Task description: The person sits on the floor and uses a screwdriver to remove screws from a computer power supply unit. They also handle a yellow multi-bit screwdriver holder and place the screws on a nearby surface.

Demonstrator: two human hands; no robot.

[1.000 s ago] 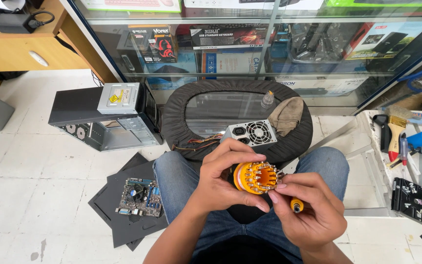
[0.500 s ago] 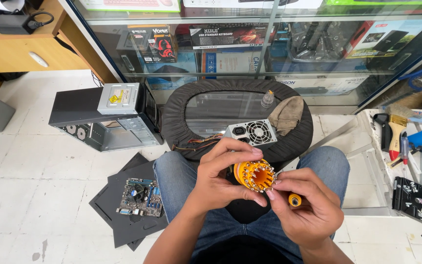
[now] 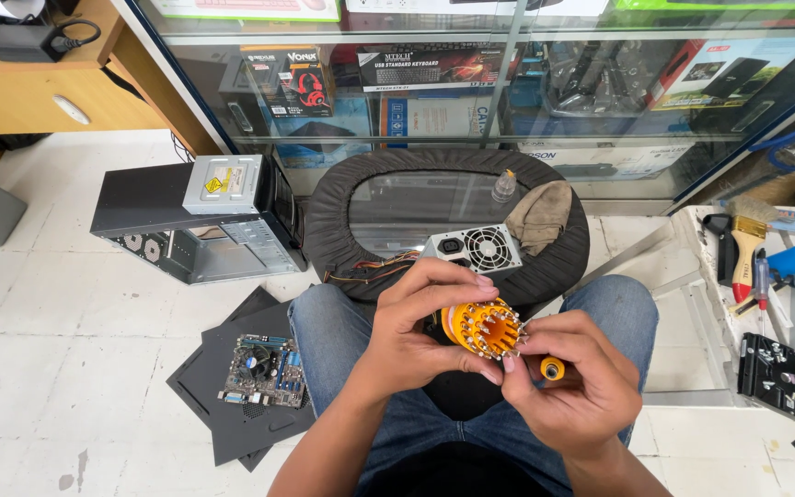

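a seated person's left hand (image 3: 416, 331) grips an orange round bit holder (image 3: 482, 328) above the lap. the right hand (image 3: 574, 387) pinches its rim, fingers curled around an orange-handled screwdriver (image 3: 551, 368)

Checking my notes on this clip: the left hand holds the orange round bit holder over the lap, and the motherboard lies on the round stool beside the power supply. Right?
Not quite. The left hand does hold the orange bit holder, but the motherboard lies on dark panels on the floor; the power supply is on the stool. The head view shows this.
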